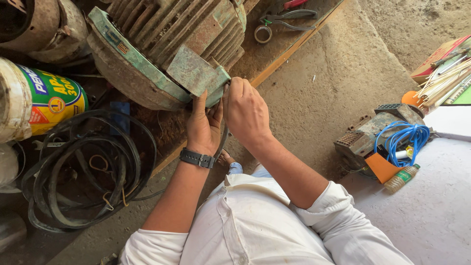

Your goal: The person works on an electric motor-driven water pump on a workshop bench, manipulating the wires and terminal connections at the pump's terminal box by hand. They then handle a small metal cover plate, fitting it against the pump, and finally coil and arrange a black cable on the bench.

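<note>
I see the left hand (203, 125) flat against the green terminal box (196, 73) on the rusty finned motor (167, 44) (lying on the floor); right hand (245, 110) fisted at the box edge, contents hidden; coiled black belts (83, 167) lie left.

Well to the left of the hands lies a round tub (29, 98) on its side, its label yellow, green and blue with an orange patch. Far to the right, a small bottle (401, 177) with a green label lies on the grey floor, and a flat red-edged box (436, 61) sits beyond it.
</note>
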Demonstrator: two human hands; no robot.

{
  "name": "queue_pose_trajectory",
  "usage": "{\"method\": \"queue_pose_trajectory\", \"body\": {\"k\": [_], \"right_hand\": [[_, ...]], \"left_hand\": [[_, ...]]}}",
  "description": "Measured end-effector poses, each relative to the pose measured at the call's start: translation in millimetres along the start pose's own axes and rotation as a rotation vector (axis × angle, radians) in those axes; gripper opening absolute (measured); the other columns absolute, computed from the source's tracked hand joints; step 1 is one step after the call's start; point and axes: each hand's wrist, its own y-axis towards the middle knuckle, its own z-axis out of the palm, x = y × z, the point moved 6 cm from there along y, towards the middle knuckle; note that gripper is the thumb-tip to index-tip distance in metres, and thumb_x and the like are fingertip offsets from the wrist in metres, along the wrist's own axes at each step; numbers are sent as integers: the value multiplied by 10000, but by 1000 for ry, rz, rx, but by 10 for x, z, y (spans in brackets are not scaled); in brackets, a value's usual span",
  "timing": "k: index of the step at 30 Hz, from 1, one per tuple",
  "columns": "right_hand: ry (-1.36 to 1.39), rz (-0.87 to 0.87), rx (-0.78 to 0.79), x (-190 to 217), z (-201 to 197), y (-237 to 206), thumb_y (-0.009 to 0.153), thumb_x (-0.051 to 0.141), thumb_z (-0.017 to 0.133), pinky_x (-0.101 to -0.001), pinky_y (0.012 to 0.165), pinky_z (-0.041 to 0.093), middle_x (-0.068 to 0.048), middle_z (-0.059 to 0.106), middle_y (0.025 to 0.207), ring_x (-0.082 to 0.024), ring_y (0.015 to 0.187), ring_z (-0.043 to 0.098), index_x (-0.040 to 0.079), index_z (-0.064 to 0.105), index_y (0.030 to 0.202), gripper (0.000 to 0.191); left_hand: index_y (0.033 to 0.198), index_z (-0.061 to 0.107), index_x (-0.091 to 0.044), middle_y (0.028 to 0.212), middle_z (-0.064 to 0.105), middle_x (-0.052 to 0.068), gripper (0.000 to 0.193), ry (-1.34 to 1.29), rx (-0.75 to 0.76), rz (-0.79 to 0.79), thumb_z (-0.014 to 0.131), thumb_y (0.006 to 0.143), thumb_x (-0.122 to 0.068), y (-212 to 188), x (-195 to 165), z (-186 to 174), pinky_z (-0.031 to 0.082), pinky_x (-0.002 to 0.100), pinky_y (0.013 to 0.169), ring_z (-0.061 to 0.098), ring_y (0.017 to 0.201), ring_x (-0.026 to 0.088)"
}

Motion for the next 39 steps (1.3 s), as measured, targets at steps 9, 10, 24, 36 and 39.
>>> {"method": "queue_pose_trajectory", "body": {"k": [9, 10, 24, 36, 39], "right_hand": [[144, 156, 46, -102, -17, 16, 1096, 283, 527, -522, 685, 472, -185, 611, 875, -430, 828, 621, 23, 502, 965, 293], [148, 135, 36, -92, -22, 19, 1098, 276, 523, -521, 690, 473, -186, 608, 878, -431, 831, 620, 23, 501, 965, 286], [-157, -124, 71, 47, -87, 36, 869, 57, 597, -414, 827, 500, -146, 546, 982, -325, 927, 592, 34, 525, 1031, 179], [169, 78, -23, -158, 83, 11, 1057, 175, 528, -515, 707, 491, -204, 623, 911, -442, 845, 625, 18, 517, 982, 175], [370, 245, -9, -293, 209, 5, 1088, 248, 530, -536, 630, 477, -221, 632, 807, -485, 779, 611, 5, 540, 941, 284]], "left_hand": [[1235, 593, -34, 1163, 664, 70, 426, 4, 28, 46, 772, 902, -229, -63, -63, 108, 644, 261, 812, 692, 973, 139], [1237, 592, -29, 1169, 661, 74, 427, 2, 31, 52, 771, 904, -227, -63, -66, 111, 644, 260, 810, 691, 980, 144], [1203, 648, -68, 1134, 687, 43, 326, -81, -11, 9, 738, 938, -234, 104, 98, -60, 622, 268, 851, 684, 965, 142], [1237, 642, -41, 1146, 683, 66, 390, -38, -18, -29, 735, 934, -267, 80, 55, -71, 615, 271, 856, 683, 965, 164], [1262, 619, -42, 1186, 673, 49, 414, -31, 9, -2, 717, 932, -271, 81, 38, -74, 613, 266, 890, 689, 1015, 145]]}}
